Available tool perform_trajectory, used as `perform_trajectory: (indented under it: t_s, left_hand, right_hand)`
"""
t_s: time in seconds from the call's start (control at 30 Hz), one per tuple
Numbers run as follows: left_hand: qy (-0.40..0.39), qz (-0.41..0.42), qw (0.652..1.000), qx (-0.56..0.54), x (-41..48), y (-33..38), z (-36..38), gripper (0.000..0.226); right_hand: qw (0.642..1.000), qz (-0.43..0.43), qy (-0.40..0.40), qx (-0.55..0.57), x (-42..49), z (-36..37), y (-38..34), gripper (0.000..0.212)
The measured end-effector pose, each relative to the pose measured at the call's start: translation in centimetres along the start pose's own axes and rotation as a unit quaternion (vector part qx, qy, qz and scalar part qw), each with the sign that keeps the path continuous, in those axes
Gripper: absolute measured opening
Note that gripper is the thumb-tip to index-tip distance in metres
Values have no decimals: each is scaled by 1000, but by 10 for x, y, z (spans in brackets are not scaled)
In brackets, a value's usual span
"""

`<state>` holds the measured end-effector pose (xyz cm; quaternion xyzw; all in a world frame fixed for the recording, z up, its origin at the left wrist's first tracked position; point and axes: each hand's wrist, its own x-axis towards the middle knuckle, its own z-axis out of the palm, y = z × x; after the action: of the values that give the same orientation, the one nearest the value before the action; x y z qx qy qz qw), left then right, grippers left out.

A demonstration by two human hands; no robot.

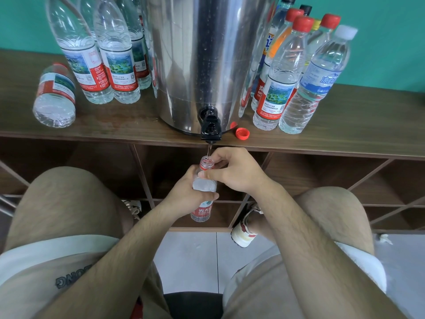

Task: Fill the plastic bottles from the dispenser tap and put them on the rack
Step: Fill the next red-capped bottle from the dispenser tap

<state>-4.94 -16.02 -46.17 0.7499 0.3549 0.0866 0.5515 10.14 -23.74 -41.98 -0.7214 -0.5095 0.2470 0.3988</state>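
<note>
A steel dispenser [202, 61] stands on the wooden rack top [138, 125]. Its black tap [210, 127] hangs over the front edge, and a thin stream of water runs from it. Below the tap I hold an uncapped plastic bottle [203, 187] with a red label, its open neck under the stream. My left hand [184, 194] grips the bottle's body. My right hand [234, 171] pinches the bottle near its neck. A loose red cap [242, 134] lies on the rack top right of the tap.
Several uncapped bottles [108, 51] stand left of the dispenser, and one bottle [55, 97] lies on its side. Several capped bottles [296, 72] stand on the right. Open wooden compartments [322, 180] lie below the top. My knees flank the bottle.
</note>
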Motion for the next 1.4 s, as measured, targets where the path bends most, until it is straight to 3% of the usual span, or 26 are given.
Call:
perform_trajectory:
  t_s: [1.4]
  left_hand:
    - [3,-4,1000,8,4,-2,2,85]
  right_hand:
    - [1000,-1,0,-11,0,0,-1,21]
